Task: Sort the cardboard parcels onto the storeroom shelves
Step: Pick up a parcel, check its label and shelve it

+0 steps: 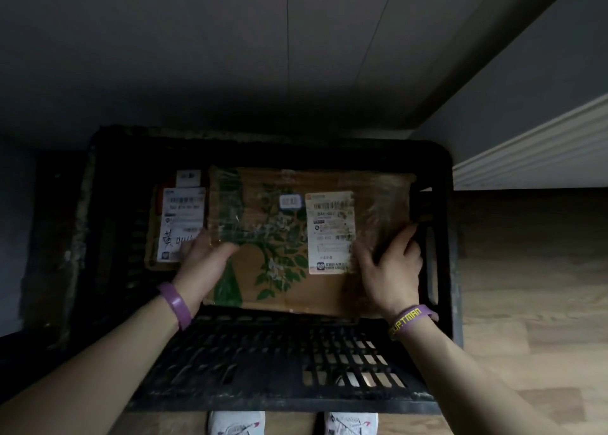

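Gripping the printed parcel in the black crate, both hands' fingers curl beside a smaller parcel.

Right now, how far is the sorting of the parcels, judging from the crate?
Nothing shows as done: no shelf is in view. In hand: both hands hold the big parcel with the leaf print, still inside the black crate; the left hand grips its left edge, the right hand its right side. Left: lifting it out and shelving it, then the smaller parcel beside it.
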Motion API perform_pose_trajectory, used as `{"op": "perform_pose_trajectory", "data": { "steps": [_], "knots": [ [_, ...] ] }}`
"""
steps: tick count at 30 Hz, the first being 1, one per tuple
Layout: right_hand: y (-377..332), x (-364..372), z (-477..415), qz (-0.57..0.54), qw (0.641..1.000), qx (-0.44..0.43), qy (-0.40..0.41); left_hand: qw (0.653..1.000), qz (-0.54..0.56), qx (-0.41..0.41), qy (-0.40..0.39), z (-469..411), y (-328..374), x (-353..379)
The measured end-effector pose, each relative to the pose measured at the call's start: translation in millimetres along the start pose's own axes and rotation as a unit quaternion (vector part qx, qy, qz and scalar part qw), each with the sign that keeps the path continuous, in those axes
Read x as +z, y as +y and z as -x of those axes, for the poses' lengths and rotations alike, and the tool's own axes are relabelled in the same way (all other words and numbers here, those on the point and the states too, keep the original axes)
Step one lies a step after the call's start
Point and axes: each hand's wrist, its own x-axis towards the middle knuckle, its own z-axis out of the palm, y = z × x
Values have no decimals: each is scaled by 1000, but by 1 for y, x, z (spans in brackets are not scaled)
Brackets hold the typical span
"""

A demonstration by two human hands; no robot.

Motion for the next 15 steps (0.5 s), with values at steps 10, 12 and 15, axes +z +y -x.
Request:
{"op": "perform_pose_trajectory", "data": {
  "steps": [10,12,15],
  "knots": [
    [-3,30,5,119,973,-189,-50,959,-235,158,12,7,-7,35],
    [-14,21,14,114,974,-190,-58,967,-206,150,-2,17,3,28],
    [-37,-4,32,103,973,-190,-74,972,-178,150,-16,47,32,9]
  ]
}}
